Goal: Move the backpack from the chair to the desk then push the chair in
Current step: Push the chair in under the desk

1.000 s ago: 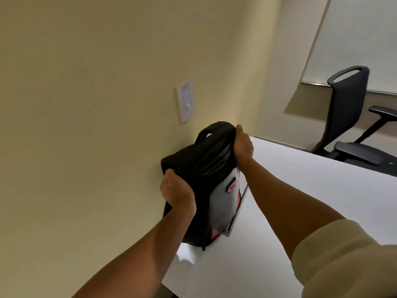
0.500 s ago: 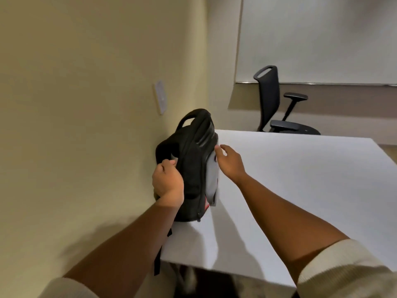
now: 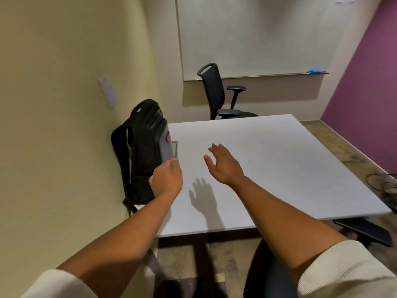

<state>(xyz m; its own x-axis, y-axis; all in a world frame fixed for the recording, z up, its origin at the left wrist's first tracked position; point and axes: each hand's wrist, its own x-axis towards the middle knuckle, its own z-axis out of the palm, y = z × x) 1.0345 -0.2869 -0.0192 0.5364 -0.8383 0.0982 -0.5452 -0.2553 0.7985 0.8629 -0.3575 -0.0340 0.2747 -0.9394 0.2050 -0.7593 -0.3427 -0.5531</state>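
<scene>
Yellow wall (image 3: pixel 53 104) backs your desk (image 3: pixel 268 168), where the backpack (image 3: pixel 146 151) stands upright; your left hand (image 3: pixel 166 179) hangs loose beside it, right hand (image 3: pixel 224 163) spread wide, a far chair (image 3: pixel 217 93) beyond.

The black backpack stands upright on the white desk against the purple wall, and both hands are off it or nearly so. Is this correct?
Not quite. In the head view, the backpack stands upright on the desk against the yellow wall, not the purple one. The right hand is clear; the left hand is at its front.

Left hand (image 3: pixel 167 179) loosely curled, right hand (image 3: pixel 223 163) open, fingers spread.
</scene>
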